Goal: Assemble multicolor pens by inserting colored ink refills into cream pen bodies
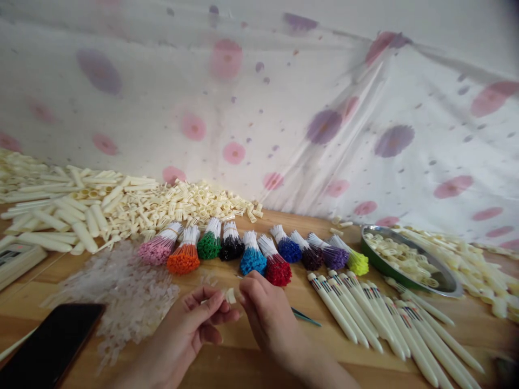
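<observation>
My left hand pinches a small cream plastic piece between thumb and fingertips. My right hand is closed right beside that piece, its fingertips touching or nearly touching it; what it grips is hidden. Blue-green, slim tool shows past the right hand, like tweezers; I cannot tell whether it is held or lies on the table. Beyond the hands stand bundles of thin white pen refills with coloured ends, among them a red bundle, a light-blue bundle and an orange bundle.
Multicolour pens lie in a row at right. Behind them a green-sided metal tray holds cream rings. Clear plastic bits spread at left, near a black phone and a device. Cream pen parts are heaped at back.
</observation>
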Action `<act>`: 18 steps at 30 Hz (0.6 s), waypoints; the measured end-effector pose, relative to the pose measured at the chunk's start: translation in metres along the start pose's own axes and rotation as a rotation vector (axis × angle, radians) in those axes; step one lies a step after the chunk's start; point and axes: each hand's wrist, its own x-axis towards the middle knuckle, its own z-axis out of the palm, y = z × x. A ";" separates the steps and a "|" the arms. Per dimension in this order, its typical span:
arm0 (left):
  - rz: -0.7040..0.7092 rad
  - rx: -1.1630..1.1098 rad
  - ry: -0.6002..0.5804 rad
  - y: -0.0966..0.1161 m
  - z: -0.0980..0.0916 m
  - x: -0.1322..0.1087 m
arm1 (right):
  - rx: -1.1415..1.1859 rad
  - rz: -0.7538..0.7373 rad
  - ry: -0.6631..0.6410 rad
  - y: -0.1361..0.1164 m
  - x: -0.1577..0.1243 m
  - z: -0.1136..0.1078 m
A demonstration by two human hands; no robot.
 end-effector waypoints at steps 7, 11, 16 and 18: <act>-0.002 0.058 0.005 -0.006 0.000 0.001 | 0.064 0.120 -0.060 0.001 -0.002 0.006; 0.033 0.121 0.001 -0.004 0.005 0.001 | 0.365 0.340 -0.098 -0.001 -0.005 0.012; 0.041 0.120 0.018 0.000 0.005 0.000 | 0.269 0.224 -0.050 -0.002 -0.003 0.002; 0.048 0.133 0.020 -0.001 0.005 0.001 | 0.144 0.127 -0.049 -0.002 -0.002 0.000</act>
